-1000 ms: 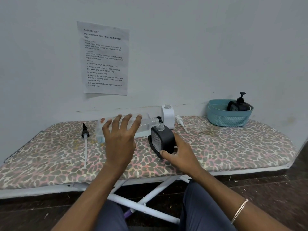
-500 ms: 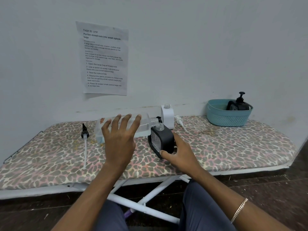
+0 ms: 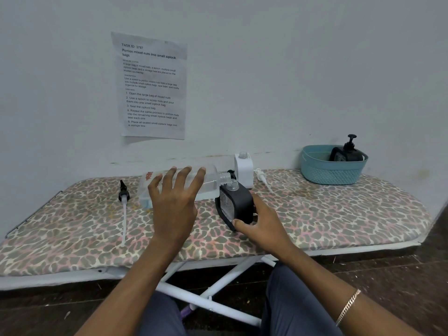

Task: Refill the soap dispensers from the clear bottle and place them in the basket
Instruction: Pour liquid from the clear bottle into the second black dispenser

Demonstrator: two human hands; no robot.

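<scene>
While the left hand (image 3: 173,202) clasps the clear bottle (image 3: 211,184) tipped sideways and the right hand (image 3: 264,224) steadies the black dispenser (image 3: 242,204) on the ironing board (image 3: 339,214), center neck over opening (tilt slowly; spill likely otherwise).

On the ironing board (image 3: 339,214), a loose pump (image 3: 124,194) lies at the left. Right of it is the bottle (image 3: 208,185), its mouth beside the near dispenser (image 3: 238,204). Behind stands a second dispenser (image 3: 243,169), another pump (image 3: 260,174) just right of it. Far right, a basket (image 3: 327,173) holds a third dispenser (image 3: 346,152).
</scene>
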